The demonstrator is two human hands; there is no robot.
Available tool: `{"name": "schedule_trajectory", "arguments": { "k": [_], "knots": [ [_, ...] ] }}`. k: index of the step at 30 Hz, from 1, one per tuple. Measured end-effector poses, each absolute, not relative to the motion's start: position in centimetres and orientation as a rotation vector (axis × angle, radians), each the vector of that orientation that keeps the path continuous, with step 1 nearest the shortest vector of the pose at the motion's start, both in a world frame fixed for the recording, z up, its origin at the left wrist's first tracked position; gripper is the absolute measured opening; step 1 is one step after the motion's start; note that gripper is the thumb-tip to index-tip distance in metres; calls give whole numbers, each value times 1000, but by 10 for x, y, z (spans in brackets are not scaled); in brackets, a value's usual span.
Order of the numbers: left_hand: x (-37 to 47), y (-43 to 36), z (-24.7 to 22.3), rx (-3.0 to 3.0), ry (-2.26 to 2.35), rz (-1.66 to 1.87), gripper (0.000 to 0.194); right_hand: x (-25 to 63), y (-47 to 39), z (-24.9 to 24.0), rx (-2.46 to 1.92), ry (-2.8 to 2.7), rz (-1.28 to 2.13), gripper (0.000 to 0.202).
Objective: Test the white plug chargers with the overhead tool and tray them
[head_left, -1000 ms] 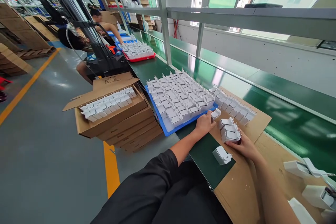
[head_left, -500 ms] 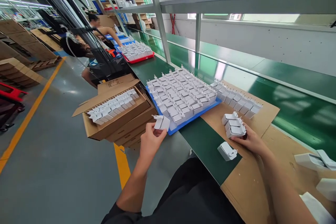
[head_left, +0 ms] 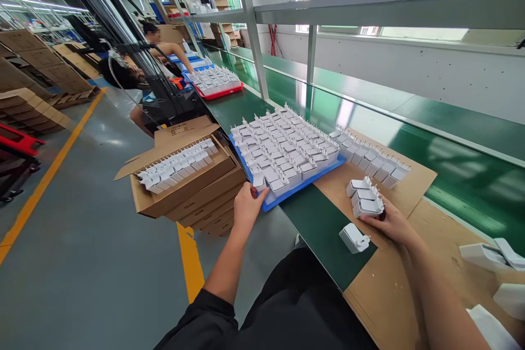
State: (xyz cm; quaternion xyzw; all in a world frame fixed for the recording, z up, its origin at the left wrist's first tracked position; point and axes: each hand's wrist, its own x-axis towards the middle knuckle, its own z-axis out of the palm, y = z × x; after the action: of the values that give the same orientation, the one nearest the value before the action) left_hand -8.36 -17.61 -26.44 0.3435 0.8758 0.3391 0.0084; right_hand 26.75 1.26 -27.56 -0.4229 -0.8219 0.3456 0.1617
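My left hand (head_left: 249, 205) is at the near left corner of the blue tray (head_left: 305, 182). Its fingers are closed on a white plug adapter (head_left: 259, 181), partly covered by the fingertips. Rows of similar white adapters (head_left: 287, 145) with upward-pointing pins fill the tray. Resting on the cardboard, my right hand (head_left: 389, 222) grips a short row of three white adapters (head_left: 365, 198) from the right; its fingertips are partly hidden. A single white adapter (head_left: 354, 238) lies on the green tabletop just in front of that row.
An open carton (head_left: 184, 188) with adapters inside sits left of the tray, on stacked cartons. More adapters (head_left: 371, 157) stand in a row on the cardboard sheet (head_left: 424, 178). A person (head_left: 168, 52) reaches over a red tray (head_left: 223, 94) farther back. White parts (head_left: 484, 254) lie at right.
My left hand has moved right and slightly up, carrying the adapter from beside the tray to its near left corner. My right hand stays on the three adapters.
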Motion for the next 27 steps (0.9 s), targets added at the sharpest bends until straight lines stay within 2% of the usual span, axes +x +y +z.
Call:
{"name": "schedule_trajectory", "arguments": {
  "k": [9, 18, 27],
  "knots": [
    [-95, -177, -267, 1324, 2664, 967, 27, 268, 11, -273, -1225, -2349, 984, 71],
    [-97, -175, -273, 1273, 2656, 1069, 27, 267, 10, -272, -1201, -2350, 926, 72],
    [-85, -187, -258, 1349, 2701, 904, 32, 268, 12, -277, -1183, -2340, 961, 76]
  ]
}}
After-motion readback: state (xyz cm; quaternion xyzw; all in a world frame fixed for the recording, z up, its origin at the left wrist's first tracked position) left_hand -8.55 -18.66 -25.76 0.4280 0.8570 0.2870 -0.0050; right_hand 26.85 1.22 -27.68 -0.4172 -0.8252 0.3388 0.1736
